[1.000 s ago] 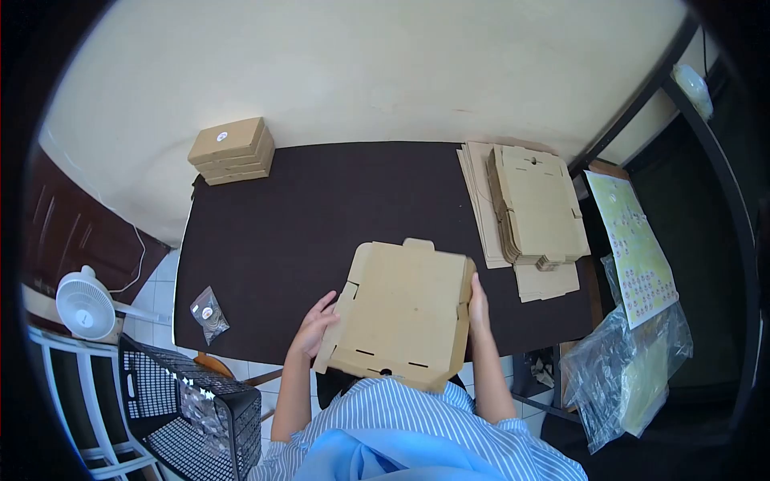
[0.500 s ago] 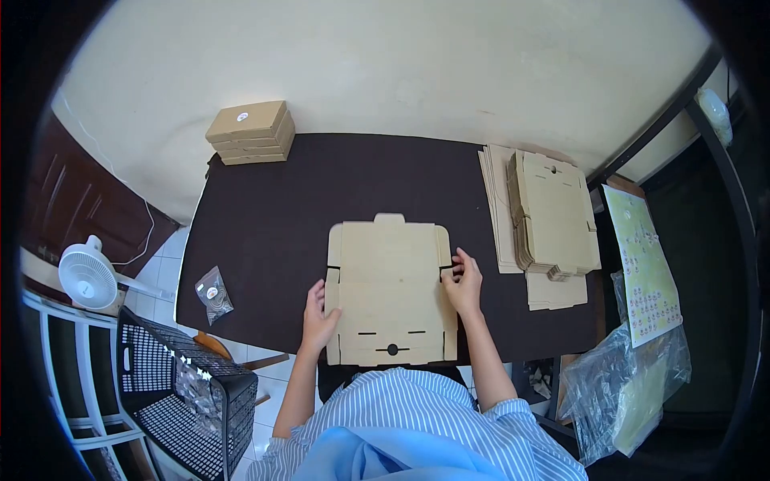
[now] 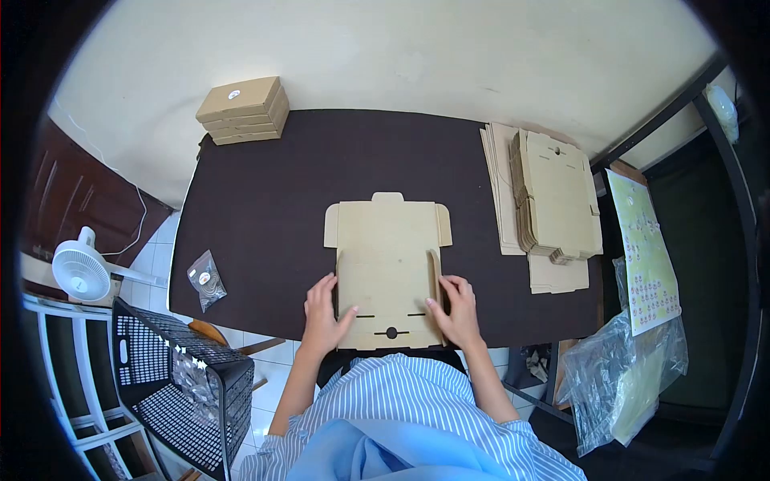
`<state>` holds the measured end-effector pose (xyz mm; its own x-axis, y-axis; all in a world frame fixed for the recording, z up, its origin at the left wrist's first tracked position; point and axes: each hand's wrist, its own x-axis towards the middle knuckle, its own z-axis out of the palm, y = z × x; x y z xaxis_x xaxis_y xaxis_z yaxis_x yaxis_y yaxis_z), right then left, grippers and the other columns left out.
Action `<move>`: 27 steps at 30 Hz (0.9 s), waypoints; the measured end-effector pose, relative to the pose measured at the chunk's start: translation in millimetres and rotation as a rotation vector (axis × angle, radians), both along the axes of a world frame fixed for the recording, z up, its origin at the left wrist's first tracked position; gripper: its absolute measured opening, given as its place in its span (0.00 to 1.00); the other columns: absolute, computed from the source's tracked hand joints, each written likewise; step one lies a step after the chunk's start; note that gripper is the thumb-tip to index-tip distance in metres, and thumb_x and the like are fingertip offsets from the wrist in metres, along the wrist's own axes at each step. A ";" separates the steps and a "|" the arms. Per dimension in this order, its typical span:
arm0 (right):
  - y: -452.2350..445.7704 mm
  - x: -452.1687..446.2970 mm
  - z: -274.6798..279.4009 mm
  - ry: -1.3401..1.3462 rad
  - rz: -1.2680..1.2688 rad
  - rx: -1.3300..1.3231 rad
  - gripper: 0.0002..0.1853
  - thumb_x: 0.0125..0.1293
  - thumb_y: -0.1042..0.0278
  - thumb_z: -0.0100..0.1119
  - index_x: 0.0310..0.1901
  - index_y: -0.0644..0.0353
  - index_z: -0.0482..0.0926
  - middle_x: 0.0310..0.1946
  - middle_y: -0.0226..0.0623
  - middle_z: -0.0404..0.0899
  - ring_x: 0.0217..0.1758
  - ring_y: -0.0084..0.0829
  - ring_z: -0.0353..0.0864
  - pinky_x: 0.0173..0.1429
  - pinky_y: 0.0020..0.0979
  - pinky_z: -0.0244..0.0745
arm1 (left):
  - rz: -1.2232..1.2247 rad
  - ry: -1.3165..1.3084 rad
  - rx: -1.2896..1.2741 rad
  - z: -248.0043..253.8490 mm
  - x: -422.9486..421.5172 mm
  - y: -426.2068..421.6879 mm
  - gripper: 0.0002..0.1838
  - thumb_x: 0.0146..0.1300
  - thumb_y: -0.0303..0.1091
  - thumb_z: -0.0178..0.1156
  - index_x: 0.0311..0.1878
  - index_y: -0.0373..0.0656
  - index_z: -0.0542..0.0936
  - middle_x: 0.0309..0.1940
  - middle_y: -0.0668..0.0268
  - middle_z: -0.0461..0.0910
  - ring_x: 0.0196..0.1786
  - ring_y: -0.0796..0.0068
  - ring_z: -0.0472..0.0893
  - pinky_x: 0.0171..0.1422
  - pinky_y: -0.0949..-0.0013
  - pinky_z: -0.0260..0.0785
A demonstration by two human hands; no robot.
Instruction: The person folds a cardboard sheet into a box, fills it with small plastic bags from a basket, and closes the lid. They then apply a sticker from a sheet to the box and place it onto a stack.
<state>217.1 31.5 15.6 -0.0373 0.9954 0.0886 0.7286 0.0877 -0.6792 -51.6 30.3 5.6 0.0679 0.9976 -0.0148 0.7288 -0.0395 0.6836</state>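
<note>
Your left hand [image 3: 325,319] and right hand [image 3: 457,317] hold the opposite sides of an unfolded tan cardboard box blank [image 3: 387,264] close to your body. Each thumb lies over the inner face, with the fingers along the outside, so each hand is narrowed around a side edge. The right side flap [image 3: 435,276] stands up between your right thumb and fingers; how far the left one is raised is hard to tell.

The blank lies in the middle of the near part of the dark brown cloth-covered tabletop [image 3: 265,232], its near end at the front edge. That end has a round hole [image 3: 391,333] and narrow slits, while a rounded tab [image 3: 388,197] points away from you at the far end.

Well off to your right sits a pile of flat tan cardboard blanks [image 3: 557,196]. At the far left corner rests a stack of closed brown cardboard boxes [image 3: 241,111], the top one bearing a round white sticker [image 3: 234,94]. A small clear plastic packet [image 3: 207,280] lies near the left edge, above a black perforated plastic basket [image 3: 148,345] beside the tabletop.
</note>
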 end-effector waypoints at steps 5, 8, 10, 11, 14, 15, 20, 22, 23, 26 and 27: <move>-9.8 -23.2 -15.1 -0.384 0.109 -0.110 0.47 0.60 0.38 0.50 0.68 0.70 0.49 0.71 0.49 0.45 0.75 0.44 0.40 0.72 0.56 0.27 | -0.138 0.300 -0.121 -1.3 22.6 -7.3 0.51 0.57 0.56 0.56 0.69 0.29 0.45 0.72 0.46 0.39 0.75 0.54 0.37 0.73 0.44 0.28; -8.4 -27.2 -13.6 -0.438 0.110 -0.172 0.48 0.61 0.35 0.45 0.69 0.70 0.46 0.72 0.48 0.39 0.76 0.43 0.35 0.71 0.59 0.21 | -0.131 0.364 -0.173 -0.8 28.3 -6.5 0.51 0.59 0.57 0.54 0.70 0.30 0.41 0.72 0.46 0.34 0.75 0.55 0.32 0.73 0.45 0.23; -11.7 -28.5 -14.4 -0.449 0.112 -0.174 0.48 0.62 0.34 0.43 0.69 0.69 0.45 0.73 0.48 0.38 0.76 0.43 0.35 0.70 0.60 0.20 | -0.123 0.356 -0.165 -2.1 29.1 -9.2 0.50 0.59 0.56 0.54 0.70 0.30 0.42 0.72 0.47 0.34 0.75 0.55 0.33 0.73 0.44 0.22; -11.9 -28.6 -17.6 -0.439 0.096 -0.159 0.46 0.63 0.38 0.46 0.69 0.68 0.46 0.72 0.49 0.40 0.76 0.44 0.37 0.71 0.59 0.22 | -0.112 0.347 -0.145 -2.9 30.1 -7.3 0.49 0.60 0.55 0.53 0.70 0.30 0.42 0.73 0.48 0.35 0.75 0.54 0.34 0.73 0.44 0.22; -8.0 -23.0 -19.7 -0.295 0.040 -0.143 0.40 0.63 0.48 0.49 0.68 0.67 0.50 0.71 0.50 0.46 0.75 0.44 0.42 0.72 0.56 0.27 | -0.071 0.306 -0.037 -12.3 26.5 -9.0 0.44 0.59 0.49 0.56 0.70 0.32 0.48 0.72 0.51 0.43 0.75 0.54 0.41 0.73 0.42 0.28; -6.3 -19.7 -20.1 -0.158 0.002 -0.153 0.36 0.63 0.55 0.51 0.67 0.66 0.53 0.69 0.50 0.50 0.74 0.43 0.45 0.73 0.54 0.31 | -0.066 0.306 -0.031 -10.6 22.8 -7.3 0.44 0.59 0.49 0.56 0.70 0.32 0.48 0.72 0.51 0.43 0.75 0.54 0.41 0.73 0.42 0.28; -5.2 -2.7 -16.4 -0.150 -0.225 -0.016 0.36 0.49 0.73 0.53 0.63 0.68 0.58 0.64 0.51 0.58 0.70 0.52 0.49 0.73 0.51 0.35 | 0.099 0.145 0.009 -4.5 0.7 -2.0 0.38 0.48 0.30 0.56 0.66 0.38 0.58 0.67 0.55 0.56 0.70 0.56 0.53 0.69 0.50 0.39; 1.9 -1.4 -17.8 -0.217 -0.259 -0.051 0.37 0.48 0.72 0.54 0.63 0.69 0.58 0.65 0.52 0.56 0.71 0.53 0.46 0.73 0.53 0.34 | 0.200 0.117 -0.027 -7.0 -6.0 6.0 0.42 0.44 0.30 0.58 0.67 0.37 0.56 0.66 0.55 0.55 0.68 0.54 0.52 0.69 0.50 0.39; 7.8 -0.8 -18.4 -0.284 -0.294 -0.088 0.38 0.47 0.70 0.55 0.63 0.70 0.57 0.65 0.52 0.54 0.72 0.53 0.43 0.72 0.55 0.32 | 0.200 0.117 -0.024 -9.9 -5.1 12.7 0.42 0.44 0.30 0.58 0.67 0.37 0.56 0.66 0.55 0.55 0.68 0.54 0.52 0.69 0.50 0.39; 39.5 -3.9 -22.2 -0.277 -0.276 -0.087 0.39 0.45 0.70 0.57 0.63 0.71 0.57 0.66 0.51 0.54 0.73 0.52 0.40 0.72 0.57 0.29 | 0.225 0.096 -0.031 -15.2 -1.6 37.9 0.45 0.45 0.30 0.59 0.68 0.35 0.51 0.68 0.52 0.50 0.69 0.51 0.48 0.69 0.51 0.39; 51.1 -5.6 -23.7 -0.264 -0.272 -0.088 0.39 0.45 0.70 0.57 0.63 0.70 0.57 0.66 0.50 0.54 0.73 0.51 0.41 0.72 0.57 0.28 | 0.221 0.096 -0.030 -18.8 0.7 48.5 0.45 0.45 0.30 0.59 0.68 0.35 0.51 0.68 0.52 0.50 0.69 0.51 0.48 0.69 0.51 0.39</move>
